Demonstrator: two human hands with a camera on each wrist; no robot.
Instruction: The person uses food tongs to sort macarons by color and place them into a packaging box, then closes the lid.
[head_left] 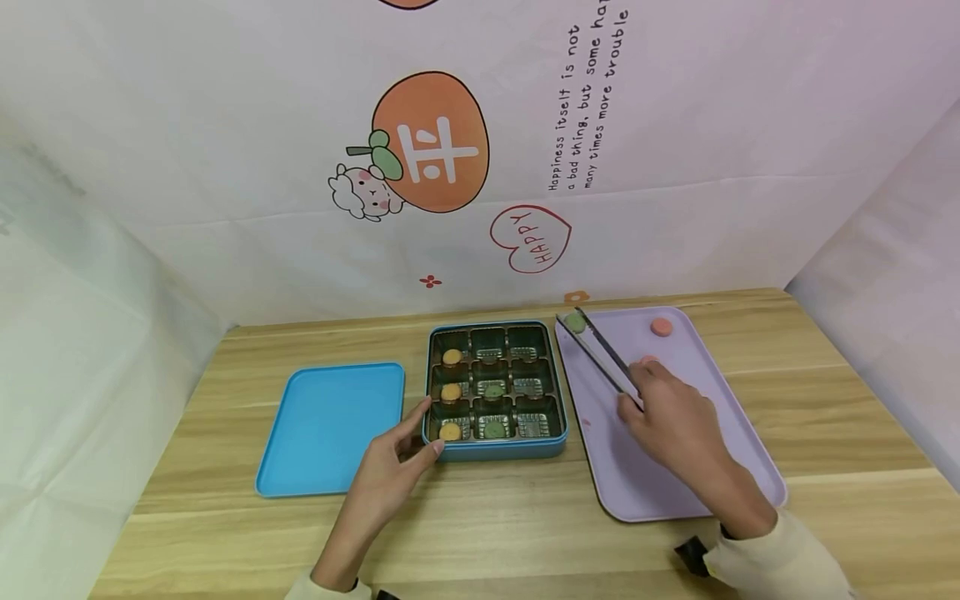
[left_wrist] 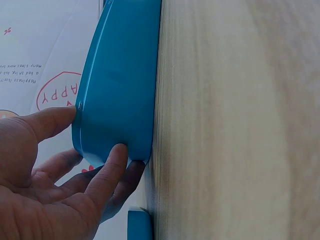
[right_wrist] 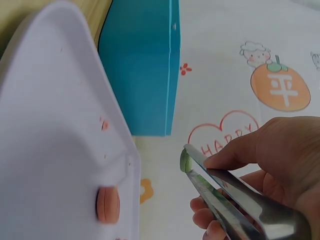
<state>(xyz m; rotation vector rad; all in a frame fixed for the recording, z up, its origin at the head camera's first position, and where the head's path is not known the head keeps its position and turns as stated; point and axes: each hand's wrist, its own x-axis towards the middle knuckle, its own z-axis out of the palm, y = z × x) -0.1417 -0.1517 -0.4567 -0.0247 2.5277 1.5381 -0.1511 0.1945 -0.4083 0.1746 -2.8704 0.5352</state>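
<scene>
My right hand (head_left: pixel 678 421) grips metal tongs (head_left: pixel 600 363), their tips holding a green round cookie (right_wrist: pixel 185 161) above the far left corner of the purple tray (head_left: pixel 660 492). Left of the tray stands a blue square tin (head_left: pixel 502 451) with a compartment insert. Its left column holds yellow cookies (head_left: pixel 450 432), one per compartment; the middle column has green cookies (head_left: pixel 494 430) in its middle and front compartments. My left hand (head_left: pixel 382 479) rests against the tin's front left corner, thumb at the rim and extended fingers touching the side in the left wrist view.
A blue square lid (head_left: pixel 330 429) lies left of the tin. On the tray sit a pink cookie (head_left: pixel 661 327) and another pink one partly hidden behind my right hand, with pink crumbs nearby. A printed white cloth (head_left: pixel 300 275) hangs behind the wooden table (head_left: pixel 480 533).
</scene>
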